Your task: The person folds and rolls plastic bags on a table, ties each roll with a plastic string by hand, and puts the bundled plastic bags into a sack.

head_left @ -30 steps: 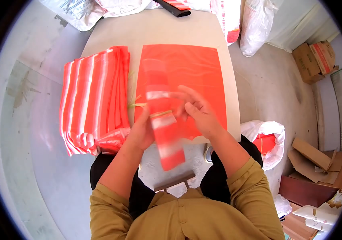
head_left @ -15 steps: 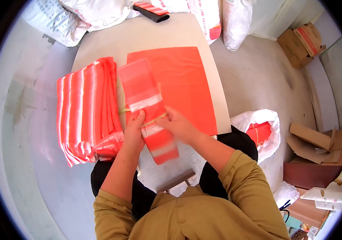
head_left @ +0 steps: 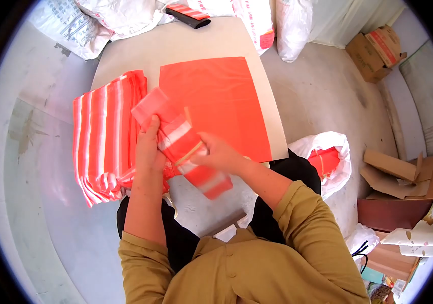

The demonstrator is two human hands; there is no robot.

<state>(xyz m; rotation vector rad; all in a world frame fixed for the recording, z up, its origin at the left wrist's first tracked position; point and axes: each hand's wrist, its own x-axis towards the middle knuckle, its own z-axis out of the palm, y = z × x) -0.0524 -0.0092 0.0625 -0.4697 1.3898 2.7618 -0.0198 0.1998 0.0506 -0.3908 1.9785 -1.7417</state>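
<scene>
A folded bundle of red-and-white striped plastic bags (head_left: 175, 133) is held above the table's near edge, slanting from upper left to lower right. A yellow rubber band (head_left: 191, 152) runs around its middle. My left hand (head_left: 149, 147) grips the bundle's left side, thumb on top. On the right side, near the band, my right hand (head_left: 219, 154) closes on it; those fingers are slightly blurred. Left of the hands lies a thick stack of striped plastic bags (head_left: 102, 134), gathered at its near end. Behind the bundle, a flat red sheet (head_left: 216, 104) covers part of the table.
The table (head_left: 130, 55) has a black-and-striped roll (head_left: 188, 16) at its far edge. White sacks (head_left: 72, 28) stand behind it. On the floor to the right are an open white bag (head_left: 340, 169) with red bundles inside, an open cardboard box (head_left: 393, 175) and another carton (head_left: 368, 58).
The bundle has tilted further and its far end has swung left. My left hand has shifted left and up along it, while my right hand remains near the band.
</scene>
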